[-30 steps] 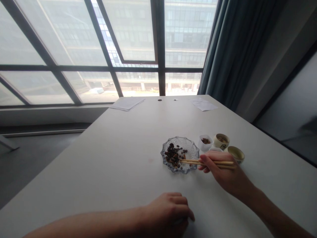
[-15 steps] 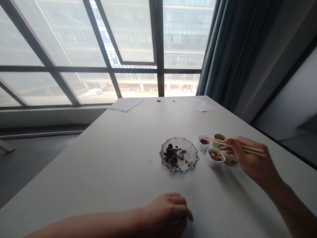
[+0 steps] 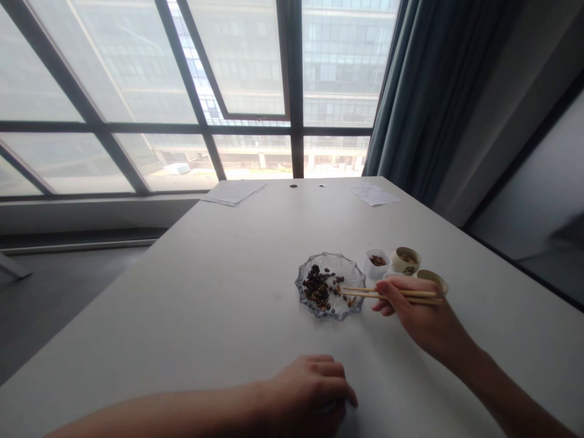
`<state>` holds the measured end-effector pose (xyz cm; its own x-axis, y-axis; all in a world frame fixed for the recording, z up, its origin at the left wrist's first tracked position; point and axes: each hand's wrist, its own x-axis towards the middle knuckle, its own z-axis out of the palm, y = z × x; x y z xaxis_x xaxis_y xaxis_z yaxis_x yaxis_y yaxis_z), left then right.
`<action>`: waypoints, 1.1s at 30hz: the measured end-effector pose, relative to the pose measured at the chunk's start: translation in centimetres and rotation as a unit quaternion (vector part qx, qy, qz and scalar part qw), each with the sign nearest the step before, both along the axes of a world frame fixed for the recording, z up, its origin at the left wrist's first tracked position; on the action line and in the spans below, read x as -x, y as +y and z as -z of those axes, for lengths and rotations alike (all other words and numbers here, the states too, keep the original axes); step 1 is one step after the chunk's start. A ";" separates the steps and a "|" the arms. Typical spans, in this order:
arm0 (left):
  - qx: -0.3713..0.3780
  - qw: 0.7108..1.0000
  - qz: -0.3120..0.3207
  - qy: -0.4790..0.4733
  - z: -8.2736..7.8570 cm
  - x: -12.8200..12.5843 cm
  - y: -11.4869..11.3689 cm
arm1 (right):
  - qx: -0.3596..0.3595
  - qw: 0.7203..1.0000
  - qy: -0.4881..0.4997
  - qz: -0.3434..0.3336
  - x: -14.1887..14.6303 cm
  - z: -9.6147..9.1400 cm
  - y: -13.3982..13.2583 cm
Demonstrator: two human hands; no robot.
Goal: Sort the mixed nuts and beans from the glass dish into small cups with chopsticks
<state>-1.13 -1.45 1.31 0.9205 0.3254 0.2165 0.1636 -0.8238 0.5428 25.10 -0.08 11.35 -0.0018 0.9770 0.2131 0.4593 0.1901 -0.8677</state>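
The right hand (image 3: 417, 310) is curled narrowly around a pair of light wooden chopsticks (image 3: 387, 294), which are pinched between the thumb and fingers and held roughly level above the table. Their tips are extended to the left of the hand, over a scalloped glass dish (image 3: 352, 266), and are placed just beside a few tan pieces. Whether anything is gripped between the tips cannot be told.

A heap of small dark and tan pieces (image 3: 316, 286) is gathered on the dish's left side, further from the hand, with a few strays scattered nearer to it. Beyond the hand, a small white square cup (image 3: 376, 263) holds a few dark pieces, and a round ceramic cup (image 3: 405, 260) with some contents stands just to its right. A second ceramic cup (image 3: 432, 277) is partly hidden behind the chopsticks, and a white rim (image 3: 393, 275) is seen just past the knuckles.

The left hand (image 3: 310, 398) is kept closed in a loose curl on the white table (image 3: 182, 304), well apart from the right hand and nearer the wearer; whatever may lie under its fingers cannot be made out. Sheets of paper (image 3: 233, 192) are laid far ahead, near the table's end.
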 end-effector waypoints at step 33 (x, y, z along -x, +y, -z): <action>0.010 1.000 0.001 -0.009 0.0 0.1 0.0 | 0.003 0.994 -0.111 0.006 0.3 -4.6 1.5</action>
